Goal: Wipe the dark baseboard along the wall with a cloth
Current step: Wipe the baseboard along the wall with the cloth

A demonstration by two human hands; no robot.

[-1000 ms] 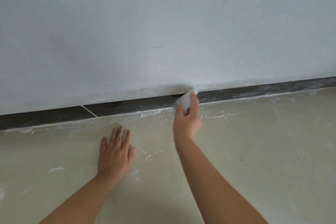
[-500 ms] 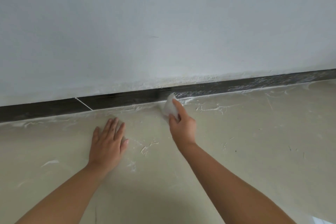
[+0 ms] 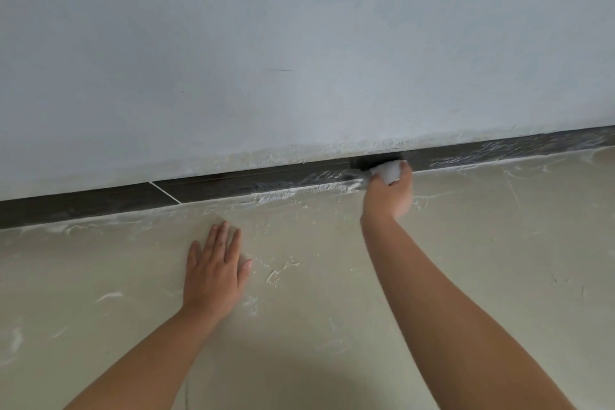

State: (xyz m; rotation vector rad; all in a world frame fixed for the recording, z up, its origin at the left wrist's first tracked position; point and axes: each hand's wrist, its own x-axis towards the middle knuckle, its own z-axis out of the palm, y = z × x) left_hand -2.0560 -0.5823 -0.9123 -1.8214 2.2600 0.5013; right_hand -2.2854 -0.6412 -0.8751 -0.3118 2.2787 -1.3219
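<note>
- I'd keep the cloth (image 3: 386, 171) flat against the baseboard (image 3: 233, 181) and drag toward 3 o'clock, where white smears remain.
- I'd press evenly, so dust drops to the floor (image 3: 499, 243).
- My right hand (image 3: 389, 195) reaches to 1 o'clock, fingers curled round the cloth, which touches the dark strip under the wall (image 3: 299, 43).
- My left hand (image 3: 214, 268) lies spread flat on the floor, holding nothing.

Plenty of open beige floor (image 3: 499, 260) to the right of the right hand (image 3: 387, 198), nothing standing on it, just smeared white plaster residue (image 3: 276, 271); dark baseboard strip (image 3: 83, 205) free along both sides of the white cloth (image 3: 386, 171); left hand (image 3: 213, 271) flat on the floor, blocking that patch; pale grey wall (image 3: 299, 43) closing off everything behind.
</note>
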